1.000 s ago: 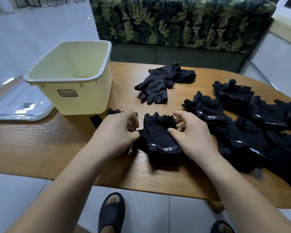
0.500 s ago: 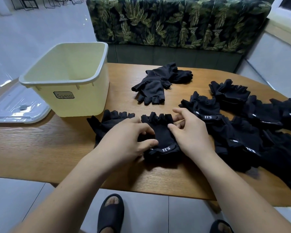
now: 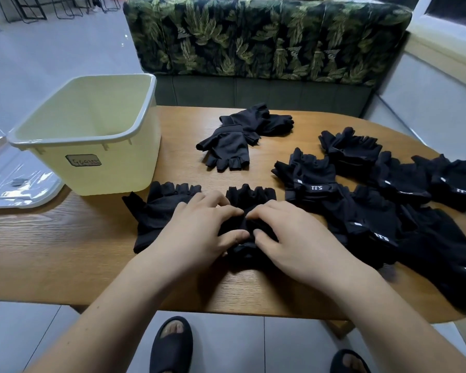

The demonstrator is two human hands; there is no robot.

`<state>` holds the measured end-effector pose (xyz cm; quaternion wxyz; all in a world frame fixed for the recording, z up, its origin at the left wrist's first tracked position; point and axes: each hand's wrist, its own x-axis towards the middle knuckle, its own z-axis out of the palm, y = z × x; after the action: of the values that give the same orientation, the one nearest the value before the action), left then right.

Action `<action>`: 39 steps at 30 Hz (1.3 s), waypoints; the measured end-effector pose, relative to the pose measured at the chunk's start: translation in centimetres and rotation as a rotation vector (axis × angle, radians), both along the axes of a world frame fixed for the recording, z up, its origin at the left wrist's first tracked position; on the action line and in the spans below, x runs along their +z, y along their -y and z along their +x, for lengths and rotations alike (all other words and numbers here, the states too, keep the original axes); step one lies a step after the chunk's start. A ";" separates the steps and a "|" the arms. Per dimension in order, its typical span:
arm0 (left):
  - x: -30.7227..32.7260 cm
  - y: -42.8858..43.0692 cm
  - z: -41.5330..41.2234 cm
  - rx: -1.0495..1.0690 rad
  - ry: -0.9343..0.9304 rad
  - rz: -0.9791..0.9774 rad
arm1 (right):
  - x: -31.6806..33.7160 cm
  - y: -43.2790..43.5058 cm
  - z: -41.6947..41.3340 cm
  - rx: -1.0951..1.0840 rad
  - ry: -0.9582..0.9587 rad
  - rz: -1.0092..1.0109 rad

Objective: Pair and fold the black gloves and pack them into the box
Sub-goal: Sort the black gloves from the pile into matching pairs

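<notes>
The left hand [image 3: 199,232] and the right hand [image 3: 293,238] both pinch the middle of the soft black fingerless fabric glove [image 3: 250,196]; light and limp, it likely unfolds unless pressed.

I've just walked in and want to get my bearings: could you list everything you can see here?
box: one, pale yellow, open-topped, left side of the table
lid: one, clear plastic, far left beside the box
table: one, brown wood, under everything
middle glove: one, black, front centre, under both hands
flat glove: one, black, just left of it, in front of the box
far gloves: a few, dark grey-black, back centre; exact count unclear
glove pile: many, black with white lettering, right side, overlapping
bench: one, green leaf print, behind the table
slippers: two, black, on the feet below
left hand: one, pinches the middle glove
right hand: one, pinches the same glove
</notes>
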<state>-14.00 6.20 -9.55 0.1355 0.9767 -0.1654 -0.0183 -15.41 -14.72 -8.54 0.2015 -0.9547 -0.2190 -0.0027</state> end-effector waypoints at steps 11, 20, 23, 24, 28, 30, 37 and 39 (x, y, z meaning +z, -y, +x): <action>-0.4 6.5 -0.4 -0.115 -0.005 -0.071 | 1.8 3.6 -1.3 -0.219 0.006 0.137; 1.1 6.4 1.3 -0.136 -0.200 -0.333 | 1.5 3.8 -1.0 -0.270 0.047 0.218; 2.3 5.5 2.9 0.001 -0.153 -0.468 | 1.5 3.6 -0.9 -0.264 0.088 0.290; 2.4 5.3 3.7 0.055 -0.122 -0.498 | 1.5 3.6 -0.9 -0.263 0.096 0.301; 2.3 3.8 7.6 0.216 -0.057 -0.509 | 1.4 3.7 -0.3 -0.269 0.108 0.316; 2.4 3.1 9.2 0.263 0.010 -0.503 | 1.3 3.9 0.0 -0.270 0.108 0.319; 3.1 1.1 14.9 0.416 0.183 -0.402 | 1.3 3.8 0.3 -0.256 0.086 0.317; 3.2 0.7 15.8 0.522 0.094 -0.476 | 1.4 3.7 0.3 -0.247 0.075 0.315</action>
<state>1.79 5.46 -6.39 0.3516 0.9269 0.0838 0.1010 -15.11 -18.43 -7.12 0.3384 -0.9301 -0.1045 -0.0972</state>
